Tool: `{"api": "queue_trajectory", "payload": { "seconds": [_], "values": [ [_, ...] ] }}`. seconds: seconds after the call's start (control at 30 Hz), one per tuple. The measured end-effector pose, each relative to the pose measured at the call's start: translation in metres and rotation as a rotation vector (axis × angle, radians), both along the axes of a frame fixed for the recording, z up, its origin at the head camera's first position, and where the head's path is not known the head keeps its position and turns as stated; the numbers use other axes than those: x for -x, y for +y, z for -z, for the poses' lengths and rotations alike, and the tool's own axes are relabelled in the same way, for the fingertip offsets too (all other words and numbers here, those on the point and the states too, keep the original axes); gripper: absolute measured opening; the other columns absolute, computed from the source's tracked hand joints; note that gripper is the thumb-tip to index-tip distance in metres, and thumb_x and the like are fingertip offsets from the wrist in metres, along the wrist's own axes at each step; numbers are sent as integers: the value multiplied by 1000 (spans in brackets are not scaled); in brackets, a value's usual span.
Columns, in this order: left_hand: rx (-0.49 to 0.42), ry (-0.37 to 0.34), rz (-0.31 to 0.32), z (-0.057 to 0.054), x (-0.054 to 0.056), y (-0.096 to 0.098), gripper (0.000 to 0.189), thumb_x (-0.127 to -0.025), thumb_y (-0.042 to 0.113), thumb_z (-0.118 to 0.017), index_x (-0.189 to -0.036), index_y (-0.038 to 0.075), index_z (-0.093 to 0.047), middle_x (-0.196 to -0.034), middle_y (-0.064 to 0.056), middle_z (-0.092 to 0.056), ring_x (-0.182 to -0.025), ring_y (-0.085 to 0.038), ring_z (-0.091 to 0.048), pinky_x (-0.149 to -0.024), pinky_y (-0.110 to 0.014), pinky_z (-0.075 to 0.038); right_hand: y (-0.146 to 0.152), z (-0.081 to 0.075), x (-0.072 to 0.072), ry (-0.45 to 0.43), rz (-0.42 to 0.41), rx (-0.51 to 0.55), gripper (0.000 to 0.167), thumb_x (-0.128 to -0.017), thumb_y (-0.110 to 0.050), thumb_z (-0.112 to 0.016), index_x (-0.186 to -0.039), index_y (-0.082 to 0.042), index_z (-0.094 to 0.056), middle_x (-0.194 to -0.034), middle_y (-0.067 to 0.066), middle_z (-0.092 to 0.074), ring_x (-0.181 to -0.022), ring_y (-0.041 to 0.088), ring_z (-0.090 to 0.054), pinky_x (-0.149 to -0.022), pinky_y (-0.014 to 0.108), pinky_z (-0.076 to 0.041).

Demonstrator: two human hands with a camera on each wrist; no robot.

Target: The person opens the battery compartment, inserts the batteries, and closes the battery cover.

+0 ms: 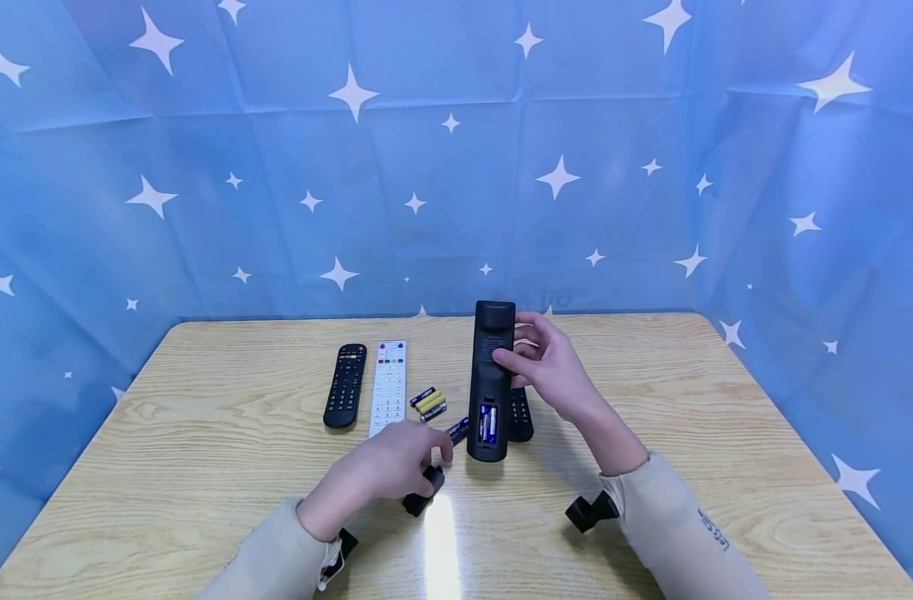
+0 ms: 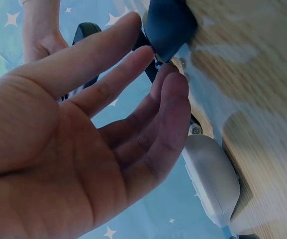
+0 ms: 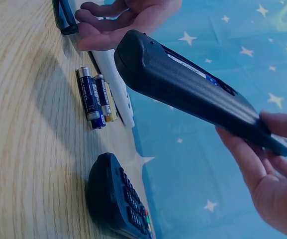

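My right hand (image 1: 550, 367) grips a black remote control (image 1: 492, 358) by its upper part, thumb on the back and fingers behind. Its back faces me, and blue batteries (image 1: 488, 423) show in the uncovered compartment at its lower end. My left hand (image 1: 404, 458) is low over the table with fingers bent loosely and apart. A small black battery cover (image 1: 424, 493) lies right at its thumb and fingertips; in the left wrist view the cover (image 2: 170, 27) shows just past them. Loose dark batteries (image 1: 458, 430) lie between this hand and the held remote.
Several more batteries (image 1: 429, 402), some yellow, lie together behind. A white remote (image 1: 388, 386) and a black remote (image 1: 345, 386) lie to the left. Another black remote (image 1: 520, 415) is partly hidden behind the held one. A starry blue curtain (image 1: 456, 167) hangs along the table's far edge.
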State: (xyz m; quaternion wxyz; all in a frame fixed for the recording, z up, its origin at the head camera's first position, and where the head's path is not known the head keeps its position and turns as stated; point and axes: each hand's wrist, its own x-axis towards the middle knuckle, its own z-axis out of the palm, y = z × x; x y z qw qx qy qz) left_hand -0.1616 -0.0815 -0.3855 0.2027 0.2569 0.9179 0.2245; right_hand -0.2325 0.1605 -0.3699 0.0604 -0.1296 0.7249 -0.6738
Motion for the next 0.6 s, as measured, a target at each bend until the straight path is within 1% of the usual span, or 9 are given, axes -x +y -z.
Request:
{"api": "queue_trajectory", "payload": {
  "seconds": [0.17,0.37,0.47,0.6],
  "values": [
    [13,4,-7,1,0,1,30,-78,1,-87,-100,15,-73,-80,1,-61,-73,-13,-55,-64,-32,-49,1,0,0,2,-2,-11,57,-97,-4,-70,-147,-4,-42,-124,19,-57,-96,24,-69,-74,44,-63],
    [28,17,-15,4,-1,2,27,-76,0,-87,-92,15,-71,-79,2,-60,-73,-13,-55,-63,-29,-49,1,1,0,2,-6,-11,56,-97,-4,-70,-146,-4,-43,-122,19,-57,-96,24,-68,-76,48,-62],
    [31,18,-14,5,0,2,27,-76,-1,-87,-91,15,-70,-79,2,-60,-73,-12,-55,-63,-29,-49,0,1,0,4,-8,-11,56,-97,-4,-70,-146,-4,-43,-122,19,-57,-96,24,-69,-76,49,-62],
    [13,13,-8,6,0,2,28,-77,-1,-86,-91,16,-70,-78,2,-59,-72,-12,-54,-62,-28,-49,0,2,1,8,-11,-13,56,-97,-4,-70,-146,-4,-43,-121,19,-58,-96,25,-69,-77,50,-62]
  ]
}}
